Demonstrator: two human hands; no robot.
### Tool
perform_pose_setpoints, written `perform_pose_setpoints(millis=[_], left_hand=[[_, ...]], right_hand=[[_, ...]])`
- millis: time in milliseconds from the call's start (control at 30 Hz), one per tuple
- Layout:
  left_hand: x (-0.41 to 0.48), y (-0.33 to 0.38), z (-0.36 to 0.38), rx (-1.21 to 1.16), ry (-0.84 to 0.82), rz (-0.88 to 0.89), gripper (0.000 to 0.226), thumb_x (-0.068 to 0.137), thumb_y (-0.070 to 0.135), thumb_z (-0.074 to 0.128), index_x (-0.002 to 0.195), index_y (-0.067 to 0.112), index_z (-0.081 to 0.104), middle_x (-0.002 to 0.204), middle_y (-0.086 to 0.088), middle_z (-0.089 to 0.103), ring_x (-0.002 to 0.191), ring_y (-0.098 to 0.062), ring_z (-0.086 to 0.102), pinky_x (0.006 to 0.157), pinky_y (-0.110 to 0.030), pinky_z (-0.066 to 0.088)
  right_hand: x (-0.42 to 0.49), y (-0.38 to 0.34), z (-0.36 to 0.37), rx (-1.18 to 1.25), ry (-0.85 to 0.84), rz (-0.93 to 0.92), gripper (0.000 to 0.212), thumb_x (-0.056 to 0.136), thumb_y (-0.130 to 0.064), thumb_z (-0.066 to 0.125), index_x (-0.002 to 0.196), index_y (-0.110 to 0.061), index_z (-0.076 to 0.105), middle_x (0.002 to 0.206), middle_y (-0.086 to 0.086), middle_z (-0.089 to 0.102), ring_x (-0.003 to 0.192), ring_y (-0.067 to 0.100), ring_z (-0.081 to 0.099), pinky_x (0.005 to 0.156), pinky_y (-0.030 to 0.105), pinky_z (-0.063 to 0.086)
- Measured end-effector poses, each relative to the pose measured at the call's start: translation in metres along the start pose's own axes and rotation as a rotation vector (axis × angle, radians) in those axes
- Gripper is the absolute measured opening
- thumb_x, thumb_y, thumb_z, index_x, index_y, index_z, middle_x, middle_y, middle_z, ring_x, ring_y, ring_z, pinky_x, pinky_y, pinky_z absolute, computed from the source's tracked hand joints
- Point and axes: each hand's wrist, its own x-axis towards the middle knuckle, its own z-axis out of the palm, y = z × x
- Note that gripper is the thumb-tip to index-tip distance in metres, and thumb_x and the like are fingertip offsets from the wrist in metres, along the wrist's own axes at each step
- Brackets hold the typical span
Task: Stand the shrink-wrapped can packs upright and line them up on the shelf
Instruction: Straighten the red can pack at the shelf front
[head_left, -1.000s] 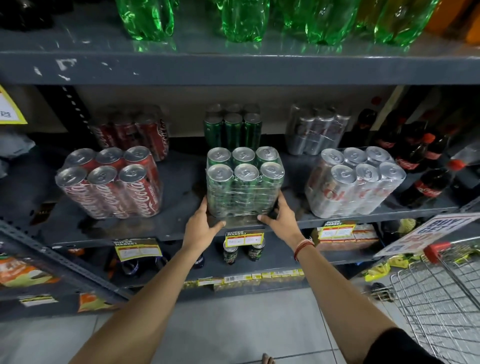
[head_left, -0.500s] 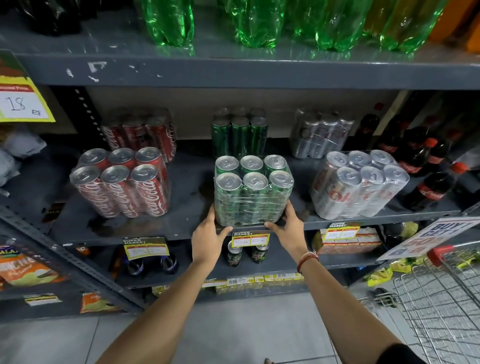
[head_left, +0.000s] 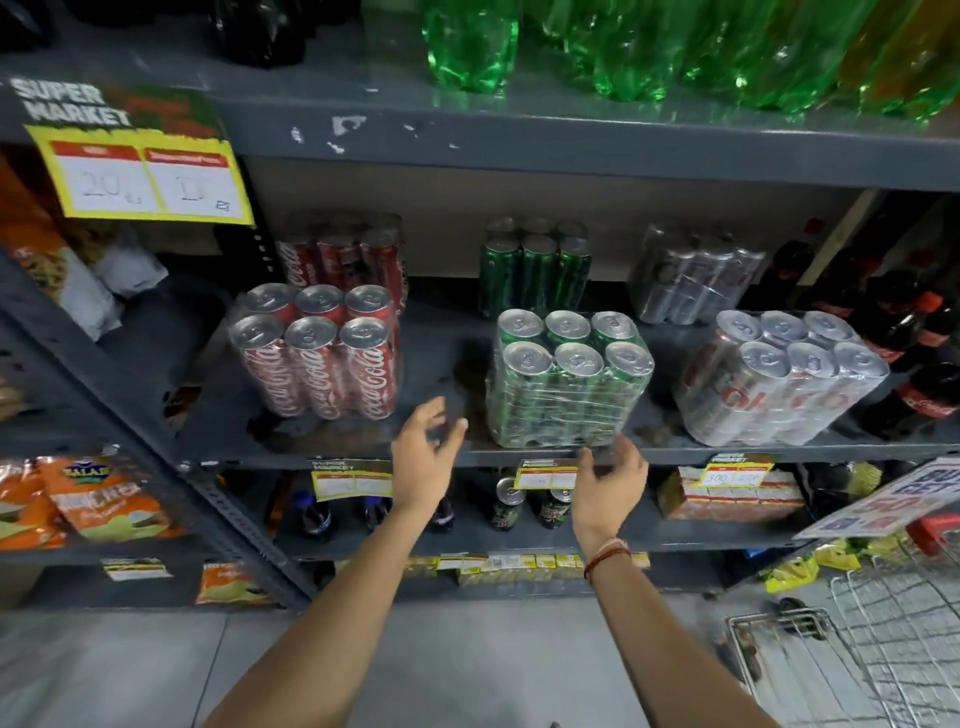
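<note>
Green cans in clear shrink-wrap, the green pack (head_left: 569, 379) stands upright at the front edge of the grey shelf (head_left: 441, 374), between the red pack (head_left: 317, 353) and the silver pack (head_left: 779, 379); all three front packs show their tops, so the front row looks lined up. The left hand (head_left: 423, 452) hovers apart from the green pack, fingers spread wide and holding nothing; the right hand (head_left: 610, 491) sits just below the shelf lip, fingers loosely open, also empty; its fingertips may brush the pack's base, though I cannot tell. A second row of packs stands upright at the back; a wire trolley (head_left: 883, 649) waits at lower right, probably for stock.
</note>
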Motion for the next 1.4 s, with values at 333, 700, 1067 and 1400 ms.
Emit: perform_pose_setpoints(millis=[333, 700, 1067, 1400], left_hand=[[0.029, -0.051, -0.137, -0.086, 0.441, -0.161, 0.072, 0.081, 0.026, 0.072, 0.140, 0.008, 0.035, 0.142, -0.016, 0.037, 0.128, -0.028, 0.044, 0.099, -0.041, 0.045], [0.087, -0.075, -0.187, 0.130, -0.150, -0.284, 0.085, 0.064, 0.032, 0.085, 0.135, 0.012, 0.042, 0.138, -0.007, 0.054, 0.126, -0.025, 0.051, 0.105, -0.040, 0.042], [0.048, -0.079, -0.191, 0.311, -0.013, -0.048, 0.079, 0.066, 0.017, 0.084, 0.135, 0.006, 0.047, 0.130, -0.013, 0.061, 0.119, -0.029, 0.057, 0.090, -0.025, 0.041], [0.032, -0.074, -0.186, 0.442, 0.115, -0.040, 0.062, 0.071, 0.028, 0.080, 0.122, 0.004, 0.055, 0.111, -0.013, 0.071, 0.102, -0.032, 0.065, 0.081, -0.038, 0.051]], right_hand=[[-0.091, -0.065, 0.106, 0.214, -0.231, -0.143, 0.027, 0.083, 0.000, 0.063, 0.109, -0.006, 0.058, 0.103, 0.007, 0.052, 0.087, 0.024, 0.055, 0.085, 0.047, 0.050], [-0.078, -0.099, 0.165, -0.077, -0.833, -0.086, 0.064, 0.076, -0.023, 0.078, 0.130, -0.012, 0.044, 0.126, 0.008, 0.062, 0.117, 0.025, 0.058, 0.095, 0.029, 0.046], [-0.099, -0.076, 0.150, -0.117, -0.736, -0.265, 0.073, 0.075, -0.010, 0.076, 0.138, -0.014, 0.039, 0.121, 0.011, 0.061, 0.114, 0.023, 0.055, 0.098, 0.028, 0.043], [-0.111, -0.069, 0.148, -0.181, -0.612, -0.273, 0.073, 0.076, -0.016, 0.077, 0.139, -0.015, 0.040, 0.109, 0.014, 0.059, 0.106, 0.027, 0.055, 0.093, 0.031, 0.043]])
